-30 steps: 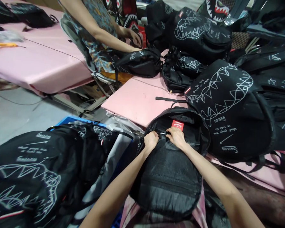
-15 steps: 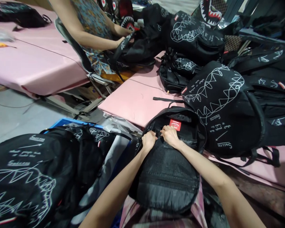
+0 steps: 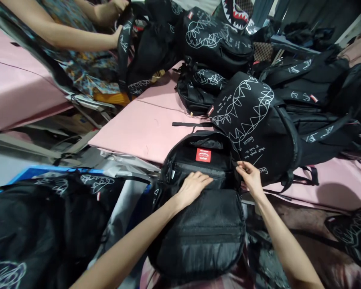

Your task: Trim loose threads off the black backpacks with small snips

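An open black backpack (image 3: pixel 198 224) lies on my lap against the pink table's edge, its inside showing a red label (image 3: pixel 203 155). My left hand (image 3: pixel 192 186) lies flat, fingers stretched, on the inner pocket just below the label. My right hand (image 3: pixel 250 176) pinches the bag's right rim by the zipper. Just beyond it lies a black backpack with white scribbled shark teeth (image 3: pixel 252 116).
Several more black backpacks (image 3: pixel 213 40) are piled on the pink table (image 3: pixel 144 128) at the back and right. Another person's hands (image 3: pixel 114 16) hold a backpack at the top left. More bags (image 3: pixel 42 224) fill a blue crate at my lower left.
Both hands were pinched together at the middle of the bag's zipper. Now they are apart: the right has gone to the right rim, the left lies flat inside. The view shifted right.
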